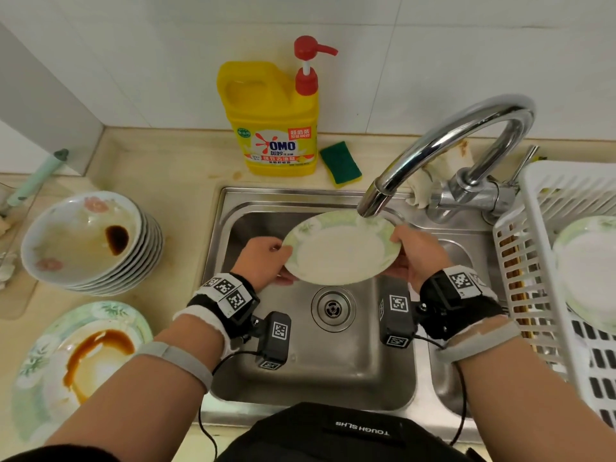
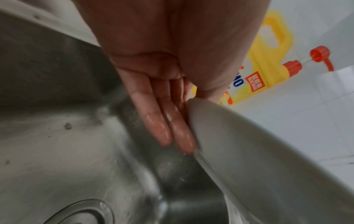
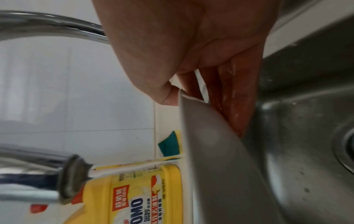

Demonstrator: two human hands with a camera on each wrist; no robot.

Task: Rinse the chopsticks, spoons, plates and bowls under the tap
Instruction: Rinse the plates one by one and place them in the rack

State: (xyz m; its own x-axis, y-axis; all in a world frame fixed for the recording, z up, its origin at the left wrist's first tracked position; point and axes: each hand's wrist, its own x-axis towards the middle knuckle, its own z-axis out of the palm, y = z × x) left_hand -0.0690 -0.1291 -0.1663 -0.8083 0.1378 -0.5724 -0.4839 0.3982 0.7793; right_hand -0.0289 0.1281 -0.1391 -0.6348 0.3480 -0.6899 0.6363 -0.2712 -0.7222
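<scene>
Green-rimmed white ceramic plate [image 1: 340,248] is held over the stainless steel sink basin [image 1: 300,368] in the head view, its far edge just under the spout of the curved chrome tap [image 1: 443,145]. The person's left hand [image 1: 263,261] pinches the plate's left edge, thumb on top; the right hand [image 1: 416,255] grips the right edge the same way. To the left on the beige counter wait a stack of flowered bowls [image 1: 90,241] with dark sauce in the top one and a sauce-smeared plate [image 1: 76,361]; a rinsed plate already stands in the white plastic drying basket [image 1: 540,201] on the right. A yellow pump bottle of dish soap [image 1: 270,121] and a green-and-yellow sponge [image 1: 340,163] stand behind the sink.

From the left wrist, wet fingers [image 2: 162,121] lie straight along the plate's grey underside [image 2: 249,151], thumb over the rim, with the steel basin below.

From the right wrist, the thumb presses the plate's upper face while glistening fingers [image 3: 237,106] back it underneath; a thin stream leaves the tap's nozzle [image 3: 74,178] toward the plate.

The likeliest mishap is a slip: both grips are shallow pinches by wet fingers on glazed ceramic, so a tilt or turn could drop the plate into the basin and chip it. The rim also sits close to the spout and could knock it.
</scene>
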